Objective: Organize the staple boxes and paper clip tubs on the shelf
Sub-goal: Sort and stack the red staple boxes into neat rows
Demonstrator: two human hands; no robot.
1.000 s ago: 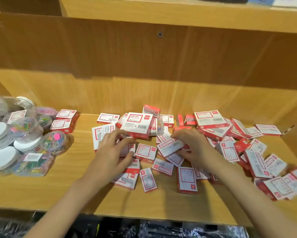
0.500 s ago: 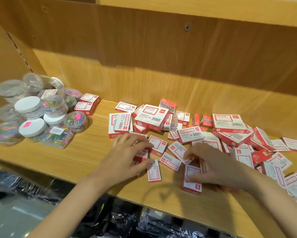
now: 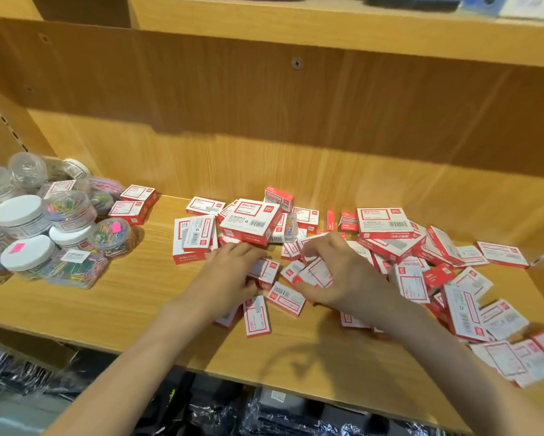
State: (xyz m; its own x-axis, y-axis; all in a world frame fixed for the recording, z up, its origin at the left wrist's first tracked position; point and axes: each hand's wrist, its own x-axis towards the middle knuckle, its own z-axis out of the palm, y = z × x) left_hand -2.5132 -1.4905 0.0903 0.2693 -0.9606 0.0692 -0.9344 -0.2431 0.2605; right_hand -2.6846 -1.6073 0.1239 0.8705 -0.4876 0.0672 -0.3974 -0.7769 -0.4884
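1. Head view, far left of the wooden shelf (image 3: 113, 297): a cluster of clear paper clip tubs (image 3: 44, 228) stands and lies heaped together. Several hold coloured clips, one at the back (image 3: 27, 169) holds plain metal ones, and some wear white lids; the white-lidded tub nearest the front (image 3: 28, 258) carries a pink sticker.
2. Just right of the tubs, two red-and-white staple boxes (image 3: 133, 204) sit one behind the other, apart from the main heap.
3. Across the middle and right of the shelf lies a loose pile of staple boxes (image 3: 421, 262), small and large mixed, flat, tilted and overlapping. A larger box (image 3: 251, 221) rests on top of others at the pile's left end; another large one (image 3: 385, 223) lies further right.
4. A small clear tub of coloured clips (image 3: 288, 228) is wedged among the boxes, just right of the left large box.
5. The left hand (image 3: 229, 278) lies palm down on the small boxes at the pile's near left edge, fingers reaching forward and slightly bent; its grip looks relaxed, pressing on boxes rather than curled round any.
6. The right hand (image 3: 336, 278) hovers over the pile's centre, fingers curled downward and thumb stretched left, its grip closing round a small staple box (image 3: 314, 273) between thumb and fingers.
7. Below the shelf, dark plastic-wrapped goods (image 3: 264, 410) show.
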